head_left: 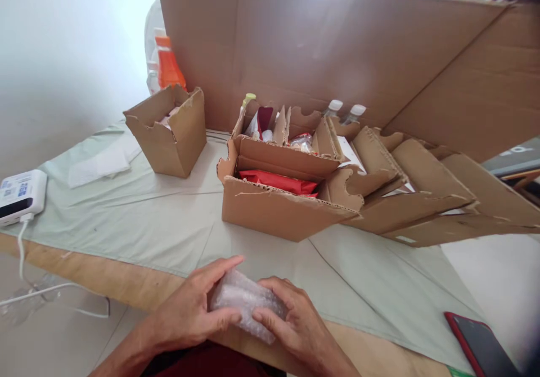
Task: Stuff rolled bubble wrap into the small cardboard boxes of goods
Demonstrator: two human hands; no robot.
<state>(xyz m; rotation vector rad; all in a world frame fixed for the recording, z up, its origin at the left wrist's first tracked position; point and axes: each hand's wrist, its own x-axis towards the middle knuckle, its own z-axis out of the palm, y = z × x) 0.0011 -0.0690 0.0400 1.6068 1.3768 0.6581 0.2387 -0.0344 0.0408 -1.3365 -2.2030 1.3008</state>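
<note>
Both my hands hold a small bundle wrapped in clear bubble wrap [244, 304] at the table's near edge. My left hand [189, 309] curls round its left end, thumb under and fingers over the top. My right hand [295, 323] grips its right end with bent fingers. What is inside the wrap is hidden. Straight ahead stands an open cardboard box [274, 208] with a red packet [278, 181] lying in it.
A pale green cloth [147, 214] covers the table. A smaller open carton [169, 135] stands back left, an orange bottle [169, 64] behind it. Cardboard dividers [422, 191] with bottles spread right, a tall cardboard sheet [337, 45] behind. White device [21, 194] far left, red phone [481, 343] near right.
</note>
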